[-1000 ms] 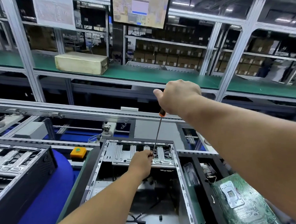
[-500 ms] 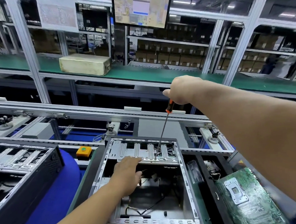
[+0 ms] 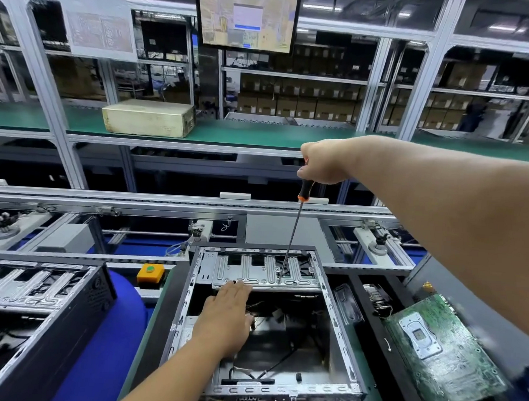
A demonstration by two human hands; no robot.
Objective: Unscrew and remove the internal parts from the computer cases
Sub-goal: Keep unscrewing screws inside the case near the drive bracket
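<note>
The right hand (image 3: 323,163) gripped a screwdriver (image 3: 292,235), its tip on the drive bracket (image 3: 265,274); the left hand (image 3: 228,318), fingers straight, touched that bracket's edge inside the open computer case (image 3: 339,333); a motherboard (image 3: 442,350) lay just right.

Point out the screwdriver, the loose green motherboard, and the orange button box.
screwdriver (image 3: 289,249), head view, mid-shaft.
green motherboard (image 3: 457,360), head view, board surface right of socket bracket.
orange button box (image 3: 150,274), head view, orange top face.
</note>
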